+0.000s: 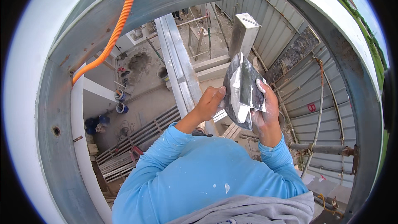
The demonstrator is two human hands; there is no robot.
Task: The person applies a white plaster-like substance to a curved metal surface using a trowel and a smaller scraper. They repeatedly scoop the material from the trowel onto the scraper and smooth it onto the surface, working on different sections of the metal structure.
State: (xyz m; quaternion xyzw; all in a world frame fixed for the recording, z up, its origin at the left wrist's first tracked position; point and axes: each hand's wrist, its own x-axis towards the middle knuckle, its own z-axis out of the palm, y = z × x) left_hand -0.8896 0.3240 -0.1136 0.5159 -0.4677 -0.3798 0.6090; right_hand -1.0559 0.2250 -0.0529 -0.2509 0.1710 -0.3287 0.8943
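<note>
Ahead of my chest I hold two dark, flat plastering blades close together. My left hand [210,103] is closed on the edge of a rounded, pointed trowel [237,63], thumb pressed to its face; its handle is hidden. White putty [235,86] is smeared thickly along the trowel's face. With my right hand [268,110], spotted with white, I grip a squarish scraper blade [251,84], thumb on its face and fingers beneath. The scraper lies tilted against the trowel, beside the putty, and overlaps part of it.
A grey steel frame [61,132] surrounds me, with an orange corrugated conduit [120,27] over its left side. Below run a long metal beam [174,54] and stacked metal bars [141,137]. Buckets [121,108] stand at left. Corrugated fencing [336,128] and scaffold poles [317,116] are at right.
</note>
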